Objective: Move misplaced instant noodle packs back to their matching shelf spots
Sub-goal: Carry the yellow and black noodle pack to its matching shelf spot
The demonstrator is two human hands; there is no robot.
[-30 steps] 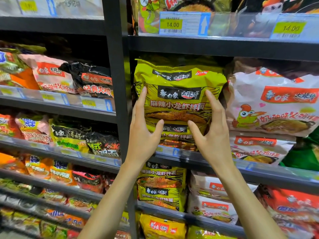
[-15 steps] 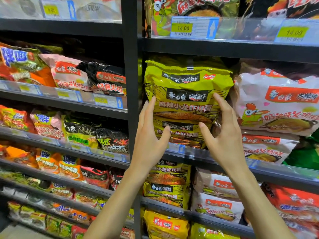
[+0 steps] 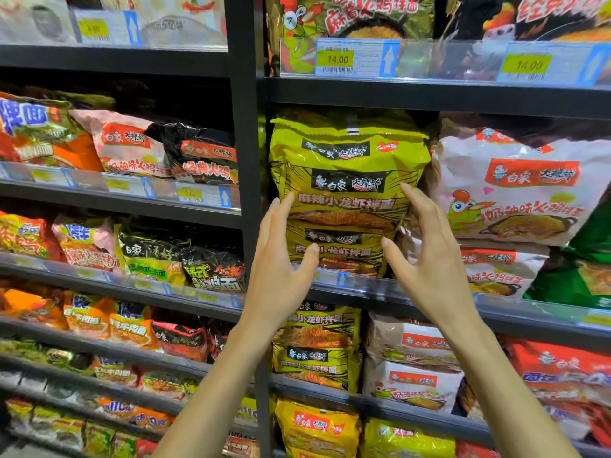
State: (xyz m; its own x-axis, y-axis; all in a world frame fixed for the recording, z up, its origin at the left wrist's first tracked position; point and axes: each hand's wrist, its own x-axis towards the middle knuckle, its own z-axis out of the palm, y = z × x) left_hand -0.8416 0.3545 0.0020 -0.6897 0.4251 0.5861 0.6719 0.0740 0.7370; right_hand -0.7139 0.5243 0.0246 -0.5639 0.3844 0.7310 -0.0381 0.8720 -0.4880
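Both hands are spread wide and hold nothing. The left hand (image 3: pixel 281 269) and right hand (image 3: pixel 426 259) flank the lower half of the yellow-green noodle multipack (image 3: pixel 347 180), which stands upright on the shelf (image 3: pixel 496 312), pressed against the pink-white multipack (image 3: pixel 515 190) beyond the right hand, with the black upright post (image 3: pixel 244 160) just beyond the left.
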